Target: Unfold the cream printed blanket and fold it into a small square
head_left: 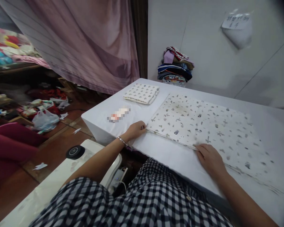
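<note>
A white cloth with small grey-brown prints lies in a long, layered rectangle on the white-covered table. My left hand, with a bracelet at the wrist, pinches the cloth's near left corner. Farther right along the same near edge, my right hand grips the cloth, thumb and fingers closed on its layers. Beyond my left hand sits a smaller folded cloth, white with rows of grey prints. Left of it is a blurred-out item that I cannot make out.
Against the wall rises a stack of folded clothes. A pink curtain hangs at the back left. A white stand with a round black object is at my left. Plastic bags and scraps lie on the floor.
</note>
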A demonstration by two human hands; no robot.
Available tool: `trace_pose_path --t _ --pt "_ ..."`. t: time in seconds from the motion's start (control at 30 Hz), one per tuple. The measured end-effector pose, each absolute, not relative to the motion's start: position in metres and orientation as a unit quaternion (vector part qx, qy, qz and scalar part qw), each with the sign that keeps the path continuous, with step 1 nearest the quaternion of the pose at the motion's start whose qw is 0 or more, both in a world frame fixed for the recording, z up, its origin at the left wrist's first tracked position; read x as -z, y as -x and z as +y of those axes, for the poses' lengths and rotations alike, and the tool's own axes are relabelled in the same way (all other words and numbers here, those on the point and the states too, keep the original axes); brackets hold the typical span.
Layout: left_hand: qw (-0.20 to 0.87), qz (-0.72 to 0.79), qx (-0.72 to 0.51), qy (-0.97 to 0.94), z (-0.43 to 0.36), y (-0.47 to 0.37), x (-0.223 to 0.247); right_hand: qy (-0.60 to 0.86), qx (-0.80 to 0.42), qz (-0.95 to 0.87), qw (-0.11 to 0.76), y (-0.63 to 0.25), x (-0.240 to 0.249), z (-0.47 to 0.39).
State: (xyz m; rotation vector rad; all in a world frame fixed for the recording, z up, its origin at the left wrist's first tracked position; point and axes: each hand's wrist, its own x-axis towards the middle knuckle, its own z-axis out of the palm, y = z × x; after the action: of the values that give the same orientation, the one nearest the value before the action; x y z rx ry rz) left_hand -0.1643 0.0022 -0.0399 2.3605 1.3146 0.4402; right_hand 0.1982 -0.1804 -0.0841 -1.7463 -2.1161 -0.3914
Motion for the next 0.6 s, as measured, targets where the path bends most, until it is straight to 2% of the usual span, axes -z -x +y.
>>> trace_pose_path --t 0.1,0.27,0.6 --pt "0.194 0.486 -0.174 -0.834 0.0054 0.1623 0.0390 0.613 0.143 -0.755 0.184 -0.1969 0.0823 -0.1811" --pt "0.058 0.508 -0.162 -0.844 0.0011 0.1624 0.0379 0.604 0.139 -0.767 0.163 -0.1923 0.0777 -0.1824" --pt "0.029 0.483 -0.153 -0.862 -0.0016 0.1632 0.0441 0.598 0.111 -0.779 0.152 -0.1922 0.0754 -0.1807"
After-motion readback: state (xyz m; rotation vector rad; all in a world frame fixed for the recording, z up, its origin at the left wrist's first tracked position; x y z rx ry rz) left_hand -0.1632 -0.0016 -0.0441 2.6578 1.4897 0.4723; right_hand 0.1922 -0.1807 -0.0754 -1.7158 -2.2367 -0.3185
